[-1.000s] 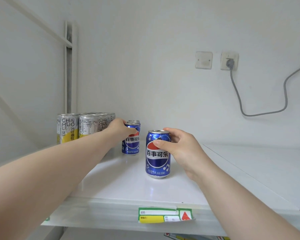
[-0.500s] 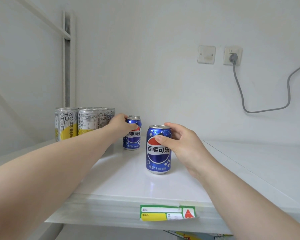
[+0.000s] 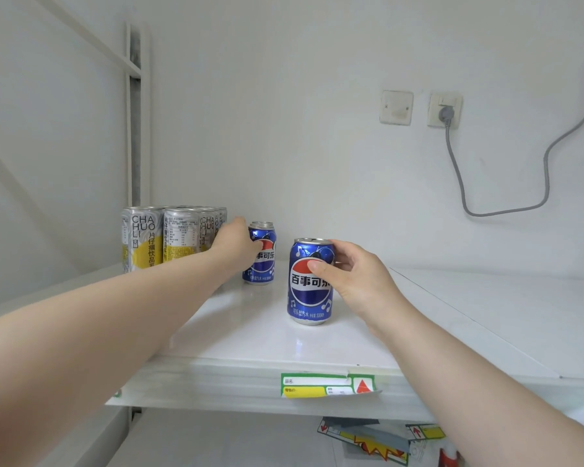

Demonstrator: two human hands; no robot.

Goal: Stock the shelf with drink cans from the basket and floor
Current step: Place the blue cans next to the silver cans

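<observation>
Standing upright on the white shelf (image 3: 317,345), a blue Pepsi can (image 3: 310,281) serves as the landmark; its label reads 百事可乐 across a red, white and blue globe, with small print 可乐型汽水 near its base. The right hand (image 3: 358,281) is closed around this can from its right side, thumb pressed on the front of the label and fingers wrapped behind the rim.

Behind and to the left of it, apart from it, a second blue Pepsi can (image 3: 262,264) stands upright with the same lettering partly visible. The left hand (image 3: 238,244) covers that can's left side; whether the fingers clamp it or only rest against it cannot be told.

Further left of the landmark, just beside the second can, a block of tall silver-and-yellow cans (image 3: 169,237) stands in rows, marked CHA HUO LI and 片仔癀饮品.

Below the landmark, on the shelf's front edge, hangs a green and yellow price tag (image 3: 327,385) with a red triangle, its small print unreadable. Above and right of the can, a grey plug (image 3: 447,114) sits in a wall socket.
</observation>
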